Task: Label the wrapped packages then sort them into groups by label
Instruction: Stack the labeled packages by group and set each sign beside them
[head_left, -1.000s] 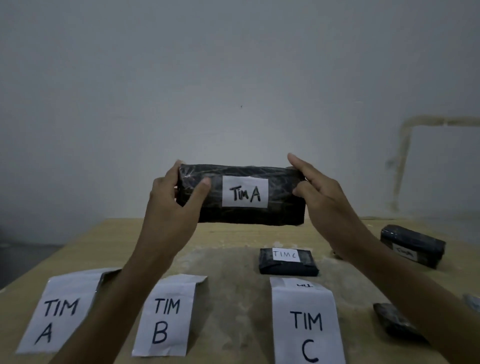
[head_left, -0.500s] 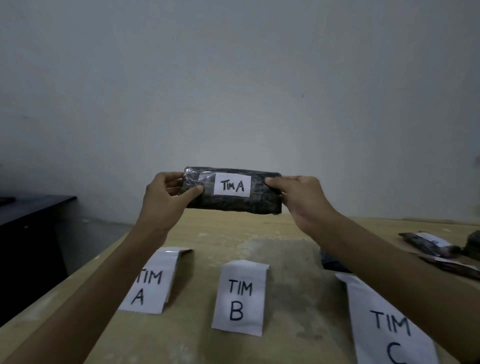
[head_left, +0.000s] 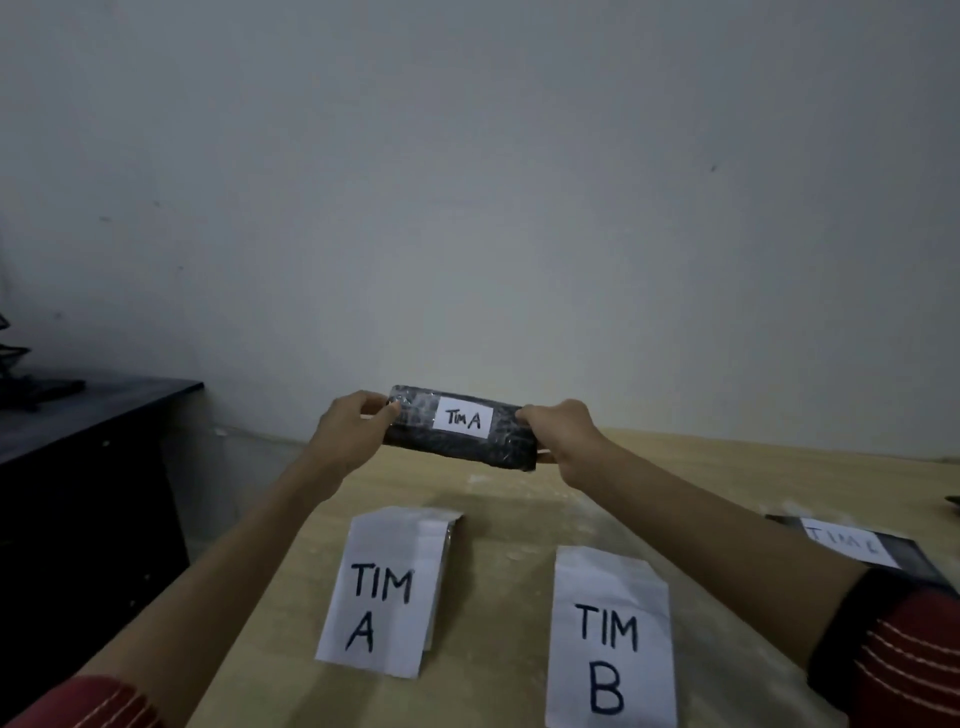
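Note:
A long package wrapped in black film (head_left: 498, 441) bears a white label reading "TIM A". It hangs in the air above the far part of the wooden table (head_left: 727, 483), slightly tilted down to the right. My left hand (head_left: 353, 434) grips its left end and my right hand (head_left: 563, 434) grips its right end. Below it on the table lie a paper sign "TIM A" (head_left: 387, 587) and, to its right, a paper sign "TIM B" (head_left: 610, 644). Another black package with a white label (head_left: 857, 548) lies at the right, partly behind my right arm.
A dark cabinet (head_left: 78, 467) stands left of the table, with a gap of floor between them. A plain grey wall runs behind the table. The table's left edge slants close to the "TIM A" sign.
The package, held in both hands, has moved away from me and lower, over the far side of the "TIM A" sign. The view has swung left, so the "TIM C" sign is out of frame.

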